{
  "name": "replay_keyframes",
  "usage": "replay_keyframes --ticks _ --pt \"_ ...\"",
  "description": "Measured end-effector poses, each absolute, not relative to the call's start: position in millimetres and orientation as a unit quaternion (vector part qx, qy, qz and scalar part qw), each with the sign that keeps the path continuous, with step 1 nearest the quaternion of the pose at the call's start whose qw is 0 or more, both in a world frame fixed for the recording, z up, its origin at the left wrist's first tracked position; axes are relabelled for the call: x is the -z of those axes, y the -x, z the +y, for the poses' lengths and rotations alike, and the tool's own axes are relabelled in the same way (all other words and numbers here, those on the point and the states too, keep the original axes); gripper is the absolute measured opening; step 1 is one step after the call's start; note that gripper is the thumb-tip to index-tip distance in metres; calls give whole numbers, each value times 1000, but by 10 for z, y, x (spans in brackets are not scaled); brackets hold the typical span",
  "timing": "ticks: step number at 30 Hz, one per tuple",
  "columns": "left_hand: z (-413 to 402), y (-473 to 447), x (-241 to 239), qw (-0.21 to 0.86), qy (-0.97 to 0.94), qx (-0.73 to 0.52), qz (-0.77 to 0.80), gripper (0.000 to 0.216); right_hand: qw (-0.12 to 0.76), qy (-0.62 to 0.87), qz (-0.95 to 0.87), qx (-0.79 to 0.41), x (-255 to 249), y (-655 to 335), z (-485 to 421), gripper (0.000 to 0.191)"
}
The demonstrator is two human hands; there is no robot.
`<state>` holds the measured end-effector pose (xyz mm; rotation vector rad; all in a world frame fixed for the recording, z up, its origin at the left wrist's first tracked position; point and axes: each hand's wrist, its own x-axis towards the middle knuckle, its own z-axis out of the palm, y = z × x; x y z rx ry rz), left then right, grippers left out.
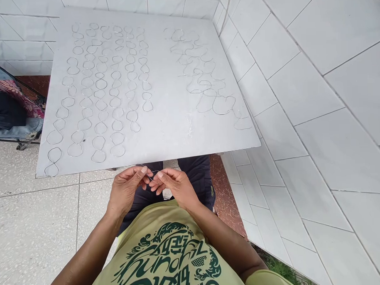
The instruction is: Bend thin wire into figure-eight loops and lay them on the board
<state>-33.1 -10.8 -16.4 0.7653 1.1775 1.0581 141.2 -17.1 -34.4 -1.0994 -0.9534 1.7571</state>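
between both hands [128, 187] [175, 186], wire [150, 176] shows only partly.

Thin dark-grey wires [99, 149] against a pale grey-white desk [167, 133]; wall tiles [315, 82] white, grey-lined; floor [30, 223] off-white and finely speckled; a mottled reddish-brown strip [223, 191]; shirt [149, 214] yellow-green — its print [168, 231] of letters and swirls dark green; trousers [195, 175] dark navy; cloth [31, 100] at far left — pinkish-red, patterned; grass [280, 267] green.

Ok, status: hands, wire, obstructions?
Left hand and right hand pinching thin wire. Wire near front edge of the white board. No obstruction seen between hands.
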Motion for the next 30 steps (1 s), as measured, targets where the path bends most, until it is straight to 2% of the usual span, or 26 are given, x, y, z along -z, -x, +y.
replay_keyframes --ticks 3,6,8,10,13,17,19,24,30 --pt "-90 312 164 635 -354 -448 520 23 370 496 -596 -512 323 -1517 -109 25" --pt "-75 275 161 626 -394 -425 522 23 278 476 -785 -283 304 -1595 -48 21" --pt "-69 247 154 614 -415 -423 521 22 215 447 -845 -199 307 -1604 -24 22" --pt "-68 227 143 599 -428 -428 525 22 195 446 -856 -175 317 -1580 -19 22" --pt "-77 230 119 581 -444 -428 532 23 274 514 -769 -264 331 -1512 -34 22" --pt "-87 275 102 565 -472 -433 519 19 401 550 -499 -536 362 -1421 -41 25" --pt "-85 291 100 559 -482 -444 509 18 435 534 -392 -610 391 -1389 -32 27" --pt "-76 262 73 556 -499 -436 502 19 495 514 -315 -626 451 -1348 4 28" --pt "-26 236 53 560 -497 -426 508 21 501 493 -253 -664 460 -1343 23 35"
